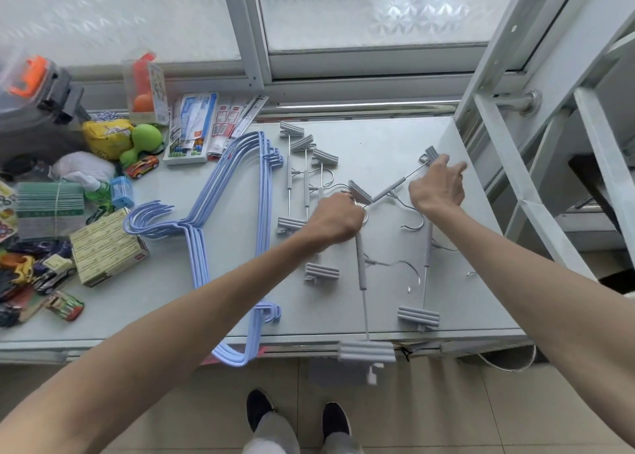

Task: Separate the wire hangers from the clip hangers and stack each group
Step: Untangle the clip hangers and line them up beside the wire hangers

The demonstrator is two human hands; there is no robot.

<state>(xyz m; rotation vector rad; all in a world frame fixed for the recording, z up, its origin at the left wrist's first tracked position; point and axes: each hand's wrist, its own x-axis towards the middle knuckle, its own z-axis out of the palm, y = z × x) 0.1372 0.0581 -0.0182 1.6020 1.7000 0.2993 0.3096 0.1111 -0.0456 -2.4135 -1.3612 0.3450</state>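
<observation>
While the head view is showing both hands lifting one tilted clip hanger over the bench, the left hand is closing its grip on the low clip end and the right hand is pinching near the high clip. The blue wire hangers are lying stacked at left, the other clip hangers loosely grouped between. Its hook is risking snagging the loose ones beneath, and one clip is already overhanging the bench edge, likely to slide off if dragged.

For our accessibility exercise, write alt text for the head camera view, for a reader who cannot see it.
Seen from above, a person's left hand and right hand hold a tilted grey clip hanger over a pale table. Other clip hangers lie beneath and beside it; a stack of blue wire hangers sits left, beyond it toys and boxes.
</observation>
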